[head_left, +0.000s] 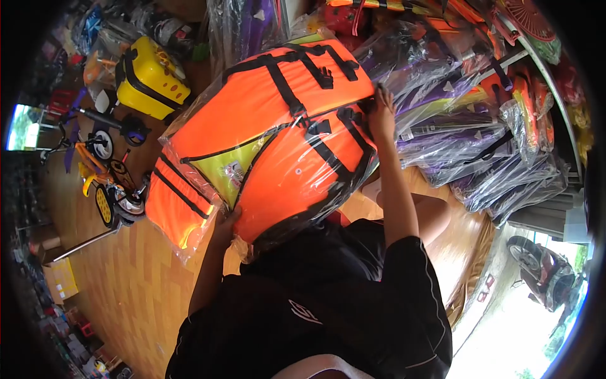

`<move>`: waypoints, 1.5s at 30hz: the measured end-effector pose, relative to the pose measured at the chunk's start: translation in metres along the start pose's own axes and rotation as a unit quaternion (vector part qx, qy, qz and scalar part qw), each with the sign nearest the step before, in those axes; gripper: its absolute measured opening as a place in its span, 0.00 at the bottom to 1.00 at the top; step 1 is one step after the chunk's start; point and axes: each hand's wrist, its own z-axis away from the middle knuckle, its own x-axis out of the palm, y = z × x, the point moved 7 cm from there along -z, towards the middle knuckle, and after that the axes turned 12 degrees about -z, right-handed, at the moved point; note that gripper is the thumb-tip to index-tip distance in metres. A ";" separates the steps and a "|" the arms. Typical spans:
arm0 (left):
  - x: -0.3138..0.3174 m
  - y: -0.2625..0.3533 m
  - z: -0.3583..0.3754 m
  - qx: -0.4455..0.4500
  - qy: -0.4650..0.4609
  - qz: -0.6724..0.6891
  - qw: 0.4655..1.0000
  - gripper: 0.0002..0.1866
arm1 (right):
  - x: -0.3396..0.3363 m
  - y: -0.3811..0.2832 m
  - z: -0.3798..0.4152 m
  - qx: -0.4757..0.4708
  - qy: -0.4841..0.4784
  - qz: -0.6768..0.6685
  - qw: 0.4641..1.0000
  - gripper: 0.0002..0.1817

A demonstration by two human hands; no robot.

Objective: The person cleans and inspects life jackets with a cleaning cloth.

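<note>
A bright orange life jacket (252, 95) with black straps and buckles and a yellow-green inside panel lies across my lap, partly wrapped in a clear plastic bag (214, 189). My left hand (225, 228) is closed on the jacket's lower left edge, with the plastic bunched around the fingers. At the far right end, my right hand (382, 117) grips the jacket's edge near its black trim; part of the fingers is hard to make out. An orange flap with black straps (177, 202) sticks out at the left.
To the right, purple and orange bagged jackets (454, 120) are piled by a curved metal rail (555, 95). A yellow suitcase (151, 79) and a small orange-and-yellow bike (101, 170) stand left on the wooden floor (139, 278). A motorcycle (543, 268) is outside at lower right.
</note>
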 end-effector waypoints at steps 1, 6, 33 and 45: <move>0.001 0.002 0.000 0.006 -0.006 -0.009 1.000 0.22 | 0.005 0.033 0.002 0.028 -0.019 -0.009 0.999 0.23; 0.005 0.027 0.016 -0.107 0.039 -0.094 0.989 0.22 | 0.015 0.149 0.042 0.238 -0.082 -0.122 0.960 0.19; -0.038 0.147 -0.089 -0.055 0.153 -0.118 0.980 0.37 | -0.024 0.115 0.080 0.363 -0.120 -0.453 0.805 0.23; -0.049 0.124 -0.110 -0.029 -0.001 -0.052 0.998 0.23 | -0.020 0.127 0.088 0.366 -0.106 -0.433 0.817 0.21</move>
